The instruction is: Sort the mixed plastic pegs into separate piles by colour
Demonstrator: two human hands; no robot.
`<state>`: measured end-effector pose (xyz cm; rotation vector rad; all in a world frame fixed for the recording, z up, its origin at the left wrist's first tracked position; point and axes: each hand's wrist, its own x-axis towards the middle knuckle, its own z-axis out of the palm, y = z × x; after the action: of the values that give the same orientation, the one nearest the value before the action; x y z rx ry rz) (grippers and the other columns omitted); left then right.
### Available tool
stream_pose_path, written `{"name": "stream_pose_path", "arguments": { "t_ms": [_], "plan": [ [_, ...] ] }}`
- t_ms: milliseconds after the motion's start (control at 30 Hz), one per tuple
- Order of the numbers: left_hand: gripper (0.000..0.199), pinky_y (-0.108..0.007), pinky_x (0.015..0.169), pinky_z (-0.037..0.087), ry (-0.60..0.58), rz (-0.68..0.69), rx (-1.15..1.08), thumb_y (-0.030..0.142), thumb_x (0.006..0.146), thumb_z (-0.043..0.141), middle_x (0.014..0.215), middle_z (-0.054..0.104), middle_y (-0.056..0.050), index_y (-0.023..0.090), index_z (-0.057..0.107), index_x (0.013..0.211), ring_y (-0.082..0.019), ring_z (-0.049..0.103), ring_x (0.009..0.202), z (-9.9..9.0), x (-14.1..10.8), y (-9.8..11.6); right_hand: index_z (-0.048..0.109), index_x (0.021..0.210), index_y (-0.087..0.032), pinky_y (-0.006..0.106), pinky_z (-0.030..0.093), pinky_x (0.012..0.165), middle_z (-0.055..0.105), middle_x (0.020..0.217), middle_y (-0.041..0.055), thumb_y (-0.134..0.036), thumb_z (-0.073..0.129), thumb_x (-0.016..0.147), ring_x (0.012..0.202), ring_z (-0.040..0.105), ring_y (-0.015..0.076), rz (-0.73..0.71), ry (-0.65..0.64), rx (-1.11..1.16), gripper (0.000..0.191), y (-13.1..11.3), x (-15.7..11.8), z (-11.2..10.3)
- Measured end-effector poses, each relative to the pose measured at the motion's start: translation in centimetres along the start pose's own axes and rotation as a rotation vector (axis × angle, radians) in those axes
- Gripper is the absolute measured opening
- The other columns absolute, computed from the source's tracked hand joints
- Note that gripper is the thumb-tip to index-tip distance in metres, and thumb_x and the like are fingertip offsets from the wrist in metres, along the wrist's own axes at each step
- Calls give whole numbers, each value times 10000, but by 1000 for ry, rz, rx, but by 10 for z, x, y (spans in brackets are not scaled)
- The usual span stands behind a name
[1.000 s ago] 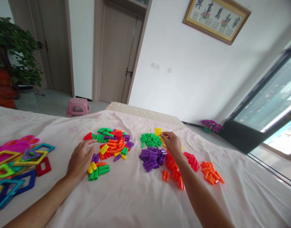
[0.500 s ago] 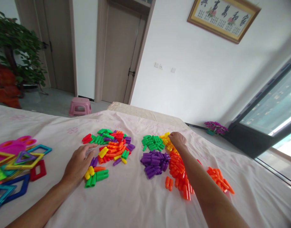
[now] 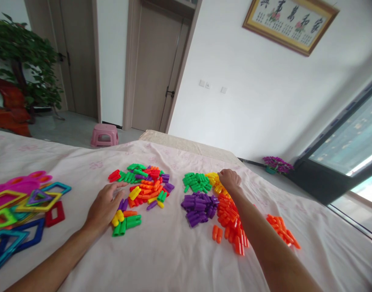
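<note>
My left hand is open, thumb apart from the stretched fingers, beside a mixed heap of bullet-shaped plastic building pieces in red, orange, green, purple and yellow. Close to its thumb lie a yellow piece and green pieces. My right hand is closed, at the right edge of a pile of yellow pieces; its fingertips are hidden, so I cannot make out what they hold. Nearby are single-colour piles: green, purple and orange. Another orange-red pile lies right of my forearm.
Magnetic frame tiles in several colours lie at the left on the patterned bedsheet. Beyond the sheet's far edge stand a pink stool and a pot of purple flowers. A leafy plant is at the far left.
The whole view has shifted slightly, so things appear a little farther right. Both hands keep almost the same places beside the piles, the right one still closed.
</note>
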<state>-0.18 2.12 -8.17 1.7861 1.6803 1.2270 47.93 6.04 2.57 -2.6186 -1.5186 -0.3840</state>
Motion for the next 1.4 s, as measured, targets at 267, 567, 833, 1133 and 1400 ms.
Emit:
{"name": "stream_pose_path", "arguments": {
  "t_ms": [267, 567, 833, 1133, 1400],
  "plan": [
    [386, -391, 1012, 459, 17, -24, -6, 383, 881, 464, 1222, 675, -76, 222, 683, 1155, -253, 603, 1185, -4, -3, 11, 776, 949, -259, 267, 420, 733, 729, 1024, 46, -402, 507, 959, 952, 653, 199, -288, 169, 293, 304, -53, -65, -42],
    [381, -333, 981, 474, -30, -62, -85, 356, 915, 423, 1266, 685, -53, 233, 657, 1189, -214, 637, 1166, -4, -3, 11, 725, 1106, -252, 303, 457, 848, 728, 1031, 57, -219, 589, 933, 955, 643, 206, -925, 25, 537, 223, -150, -194, -39],
    [396, -299, 845, 523, -125, -64, -161, 381, 831, 599, 1087, 773, -35, 273, 658, 1207, -231, 714, 1027, -7, -8, 21, 564, 1383, -236, 359, 438, 1021, 604, 1385, 61, -193, 501, 983, 1201, 558, 218, -958, 78, 525, 407, -214, -207, -15],
    [450, -357, 809, 568, -158, -55, -379, 440, 696, 738, 1000, 773, -61, 239, 703, 1097, -263, 723, 944, -5, -6, 21, 618, 1312, -263, 351, 457, 946, 664, 1191, 60, -247, 579, 958, 1121, 561, 233, -959, 82, 451, 357, -229, -206, -11],
    [570, -386, 873, 570, -333, -1, -535, 455, 704, 781, 1056, 739, -92, 182, 644, 1186, -274, 696, 1012, -2, -7, 22, 694, 1095, -247, 320, 455, 921, 675, 1062, 34, -205, 648, 894, 1037, 586, 202, -959, 31, 611, 210, -217, -208, -11]
  ]
}}
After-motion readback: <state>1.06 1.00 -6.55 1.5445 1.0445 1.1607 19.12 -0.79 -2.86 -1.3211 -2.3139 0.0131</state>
